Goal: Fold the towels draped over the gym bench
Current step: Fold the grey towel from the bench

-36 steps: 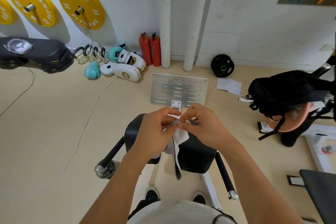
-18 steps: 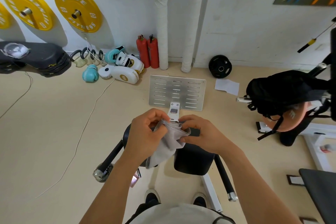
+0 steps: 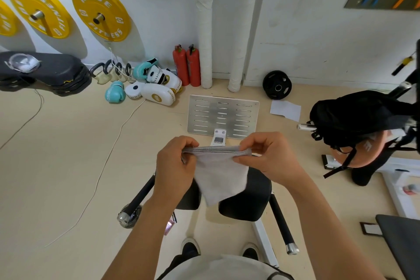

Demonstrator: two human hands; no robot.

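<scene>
Above the black surface [image 3: 246, 200], left hand [image 3: 176, 167] pinches the left end of the grey towel [image 3: 219, 170], fingers curled round its top edge; towel hangs spread between the hands; right hand [image 3: 271, 158] pinches the right end, fingers curled.

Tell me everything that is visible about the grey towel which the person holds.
The grey towel is small, soft-looking, plain cloth. Its top edge is stretched level between the left hand and the right hand, each pinching one end. The rest hangs down and narrows to a point, in front of the black bench pad. Whether it touches the pad is unclear.
</scene>
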